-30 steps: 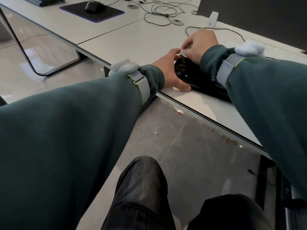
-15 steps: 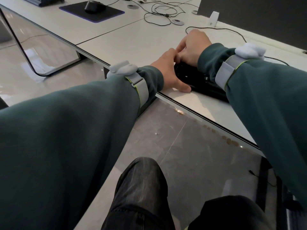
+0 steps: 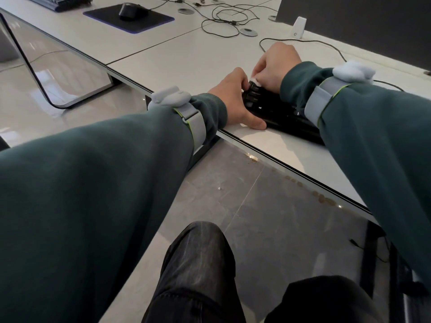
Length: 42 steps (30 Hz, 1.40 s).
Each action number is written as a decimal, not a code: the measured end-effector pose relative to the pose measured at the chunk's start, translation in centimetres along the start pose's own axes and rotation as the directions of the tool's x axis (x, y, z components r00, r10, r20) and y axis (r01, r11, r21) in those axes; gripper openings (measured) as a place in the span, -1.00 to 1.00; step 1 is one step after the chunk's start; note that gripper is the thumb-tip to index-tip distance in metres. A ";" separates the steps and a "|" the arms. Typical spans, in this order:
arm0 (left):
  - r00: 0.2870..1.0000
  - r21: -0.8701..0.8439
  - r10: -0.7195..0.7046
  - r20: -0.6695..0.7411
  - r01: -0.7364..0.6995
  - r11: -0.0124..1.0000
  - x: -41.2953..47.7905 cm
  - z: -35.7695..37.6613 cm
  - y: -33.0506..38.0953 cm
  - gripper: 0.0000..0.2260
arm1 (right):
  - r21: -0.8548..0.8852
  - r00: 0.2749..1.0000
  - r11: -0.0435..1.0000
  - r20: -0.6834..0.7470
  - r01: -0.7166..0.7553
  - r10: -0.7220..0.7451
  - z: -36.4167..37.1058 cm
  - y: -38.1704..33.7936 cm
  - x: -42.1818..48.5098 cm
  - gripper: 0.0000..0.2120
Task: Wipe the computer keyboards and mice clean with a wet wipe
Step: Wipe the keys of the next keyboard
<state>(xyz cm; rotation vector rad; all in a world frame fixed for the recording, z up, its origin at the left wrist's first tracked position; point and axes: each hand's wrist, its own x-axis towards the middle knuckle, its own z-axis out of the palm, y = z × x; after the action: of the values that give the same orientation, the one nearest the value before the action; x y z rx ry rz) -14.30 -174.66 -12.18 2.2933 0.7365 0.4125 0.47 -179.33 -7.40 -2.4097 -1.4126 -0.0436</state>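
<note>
Keyboard: black, flat on the white table, close to the front edge.
Left hand: curled round the keyboard's left end, holding it in place.
Right hand: pinching a small white wipe at the far left corner.
Feel: probably hard, light, easy to slide; wipe soft and floppy.
Best hold: by the ends, not the keys.
</note>
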 end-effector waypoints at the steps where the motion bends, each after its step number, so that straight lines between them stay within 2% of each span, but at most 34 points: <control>1: 1.000 0.006 0.002 -0.006 -0.002 1.000 0.0 0.0 0.0 -0.20 | -0.002 0.999 0.999 0.033 0.039 -0.039 0.0 -0.2 -0.4 -0.91; 4: 1.000 0.010 0.009 -0.017 -0.009 1.000 0.0 0.1 -0.1 -0.22 | -0.051 0.989 0.991 0.085 0.124 -0.120 -0.6 0.4 -1.1 -0.94; 6: 1.000 0.004 0.011 -0.019 -0.011 1.000 0.0 0.1 -0.1 -0.21 | -0.086 0.995 0.993 0.063 0.082 -0.077 -0.9 0.9 -0.8 -0.95; 9: 1.000 0.000 0.004 -0.012 -0.004 1.000 -0.1 0.1 0.0 -0.22 | -0.041 0.998 0.998 0.026 0.057 -0.056 -0.6 0.1 -1.0 -0.91; 14: 0.998 -0.038 0.011 -0.061 -0.014 0.999 -0.4 0.1 0.0 -0.11 | -0.020 0.979 0.982 0.091 0.186 -0.184 0.0 -1.3 -2.8 -0.83; 16: 0.999 -0.050 0.027 -0.028 -0.028 0.998 -0.3 0.1 0.2 -0.07 | -0.010 0.965 0.974 0.141 0.226 -0.222 -0.5 -1.0 -3.7 -0.79; 18: 0.998 -0.028 0.055 0.006 -0.055 0.998 -0.1 0.2 0.5 -0.06 | -0.032 0.961 0.968 0.133 0.248 -0.241 -0.9 -0.7 -3.9 -0.79; 20: 0.996 -0.015 0.077 0.041 -0.076 0.997 0.3 0.4 0.3 -0.04 | -0.061 0.978 0.977 0.046 0.205 -0.203 -0.8 0.3 -3.2 -0.84; 23: 0.995 -0.024 0.082 0.058 -0.081 0.996 0.2 0.5 -0.3 -0.04 | -0.067 0.996 0.998 -0.086 0.011 -0.017 -0.6 2.7 -1.8 -0.83; 25: 0.994 -0.039 0.087 0.072 -0.084 0.996 0.2 0.4 -0.2 -0.08 | -0.070 0.992 0.992 -0.068 -0.109 0.105 -1.6 4.7 -1.5 -0.82; 28: 0.991 -0.059 0.091 0.099 -0.086 0.995 0.5 0.4 0.0 -0.10 | -0.103 0.984 0.979 -0.003 -0.177 0.178 -3.2 6.3 -1.7 -0.85; 31: 0.993 -0.041 0.070 0.090 -0.067 0.997 0.4 0.9 0.2 -0.02 | 0.008 0.994 0.994 0.003 -0.108 0.108 -2.6 4.4 -1.7 -0.84; 33: 0.997 0.043 0.052 0.051 -0.054 0.998 0.0 1.2 0.5 0.02 | -0.013 1.000 1.000 -0.012 -0.018 0.018 -1.1 2.6 -1.5 -0.83; 35: 0.998 0.046 0.048 0.028 -0.049 0.998 -0.2 1.3 0.6 0.05 | -0.037 1.000 0.999 -0.021 0.022 -0.023 -0.1 1.6 -1.2 -0.82; 38: 0.998 -0.016 0.043 0.038 -0.042 0.999 -0.1 1.3 0.4 0.09 | -0.106 1.000 0.994 0.008 0.025 -0.025 -1.2 3.2 -1.6 -0.83; 42: 0.997 0.005 0.036 0.066 -0.037 0.999 -0.1 1.4 0.6 0.11 | -0.147 0.997 0.988 0.061 -0.035 0.044 -3.7 7.8 -3.3 -0.84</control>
<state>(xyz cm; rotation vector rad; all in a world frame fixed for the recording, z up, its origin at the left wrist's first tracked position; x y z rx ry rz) -13.46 -175.81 -12.82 2.3172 0.6648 0.3505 6.01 -186.70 -6.75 -2.5792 -1.4351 -0.0627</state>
